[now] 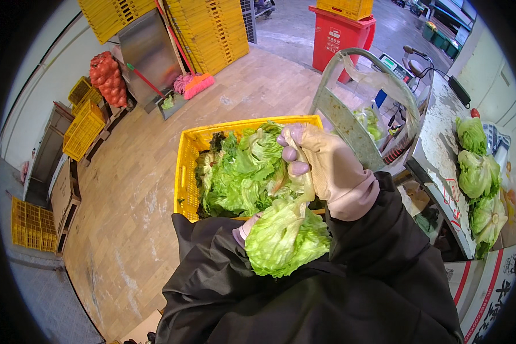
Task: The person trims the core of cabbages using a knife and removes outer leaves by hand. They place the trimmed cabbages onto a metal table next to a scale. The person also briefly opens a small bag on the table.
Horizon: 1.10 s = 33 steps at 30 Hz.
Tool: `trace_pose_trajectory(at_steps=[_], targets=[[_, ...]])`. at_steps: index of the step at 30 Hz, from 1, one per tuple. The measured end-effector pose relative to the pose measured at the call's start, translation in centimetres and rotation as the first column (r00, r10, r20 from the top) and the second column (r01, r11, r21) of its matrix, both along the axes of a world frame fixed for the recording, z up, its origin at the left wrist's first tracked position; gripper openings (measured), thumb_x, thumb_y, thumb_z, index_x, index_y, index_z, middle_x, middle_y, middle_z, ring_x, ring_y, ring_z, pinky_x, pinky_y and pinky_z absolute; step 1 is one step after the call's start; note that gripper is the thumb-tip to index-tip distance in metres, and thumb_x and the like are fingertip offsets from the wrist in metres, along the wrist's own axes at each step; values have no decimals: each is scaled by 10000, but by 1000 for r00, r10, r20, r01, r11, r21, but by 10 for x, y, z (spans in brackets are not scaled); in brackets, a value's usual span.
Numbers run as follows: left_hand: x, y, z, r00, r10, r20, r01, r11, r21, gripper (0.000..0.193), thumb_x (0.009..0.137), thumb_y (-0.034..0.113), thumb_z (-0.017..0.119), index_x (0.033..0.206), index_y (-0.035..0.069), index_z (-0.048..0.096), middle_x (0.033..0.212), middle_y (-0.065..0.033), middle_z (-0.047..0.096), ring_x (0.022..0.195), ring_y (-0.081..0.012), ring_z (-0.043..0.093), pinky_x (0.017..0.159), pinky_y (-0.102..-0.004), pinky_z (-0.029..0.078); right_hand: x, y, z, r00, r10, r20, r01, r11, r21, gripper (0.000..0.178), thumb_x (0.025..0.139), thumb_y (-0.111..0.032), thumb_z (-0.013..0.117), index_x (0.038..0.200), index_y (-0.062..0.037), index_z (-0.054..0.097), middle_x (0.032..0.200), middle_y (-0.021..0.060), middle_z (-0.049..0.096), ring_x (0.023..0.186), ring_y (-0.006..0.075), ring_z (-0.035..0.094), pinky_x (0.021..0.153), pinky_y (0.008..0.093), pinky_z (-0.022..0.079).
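Observation:
A head of lettuce [286, 239], pale green and frilled, is in front of my body. My left hand [243, 230], in a pinkish glove, holds it from the left side; most of that hand is hidden behind the leaves and my dark sleeve. Above it, my right hand [329, 166], gloved in beige with purple fingertips, is closed on a lettuce leaf [305, 186] that stretches up from the head. Just beyond both hands stands a yellow plastic crate [184, 166] filled with loose green leaves [241, 166], some of them dark or browned.
Several lettuce heads [480, 175] line the worn table [436, 155] at right. A metal-framed chair [341, 117] stands beyond my right hand. Farther off are a red bin [341, 43], stacked yellow crates [209, 34], a pink broom [198, 85] and a red net sack [108, 79].

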<state>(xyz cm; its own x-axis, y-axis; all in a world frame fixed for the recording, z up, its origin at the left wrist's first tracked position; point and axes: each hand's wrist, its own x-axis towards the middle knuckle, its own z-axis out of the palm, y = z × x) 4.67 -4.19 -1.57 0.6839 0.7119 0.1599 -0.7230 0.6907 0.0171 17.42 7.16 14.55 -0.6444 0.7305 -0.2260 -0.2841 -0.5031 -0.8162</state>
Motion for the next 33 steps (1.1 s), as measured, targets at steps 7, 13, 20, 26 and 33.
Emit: trace_pose_trajectory(at_steps=[7, 13, 20, 26, 33], targets=[[-18, 8, -64, 743, 451, -494, -483, 873, 71, 374, 872, 218, 637, 1179, 18, 559, 1138, -119, 614, 1034, -257, 597, 937, -396, 471, 0, -12, 26, 995, 95, -26, -91, 986, 137, 162, 905, -156, 512, 957, -2, 517, 833, 89, 529, 612, 120, 499, 476, 225, 393], [-36, 8, -62, 77, 737, -672, -674, 535, 509, 270, 887, 149, 644, 1087, -27, 607, 1015, -76, 660, 910, -163, 621, 869, -313, 497, 12, -27, 50, 983, 184, 22, -184, 952, 246, 192, 913, -186, 525, 932, 5, 546, 637, 97, 564, 433, 133, 478, 406, 230, 383], [-22, 10, 29, 515, 613, -599, -630, 745, 222, 298, 911, 268, 598, 1095, 35, 613, 894, -47, 634, 702, -139, 568, 662, -283, 494, 21, -36, 59, 975, 154, -159, -86, 926, 367, 281, 936, -253, 533, 963, 26, 522, 662, 98, 517, 389, 95, 411, 340, 201, 321], [-26, 14, 16, 665, 572, -480, -529, 815, 237, 301, 921, 250, 569, 1126, 29, 576, 929, -56, 607, 746, -142, 564, 680, -280, 494, 46, -15, 59, 818, 238, -524, 3, 909, 417, 192, 933, -159, 541, 1028, -24, 442, 930, 86, 435, 492, 70, 441, 344, 178, 351], [-26, 8, 8, 719, 513, -469, -433, 858, 277, 308, 933, 230, 535, 1161, 23, 533, 970, -67, 575, 797, -145, 560, 700, -277, 494, 65, 6, 85, 589, 145, -795, 184, 934, 307, 170, 966, -145, 455, 1050, 1, 425, 862, 63, 453, 605, 82, 502, 445, 215, 427]])
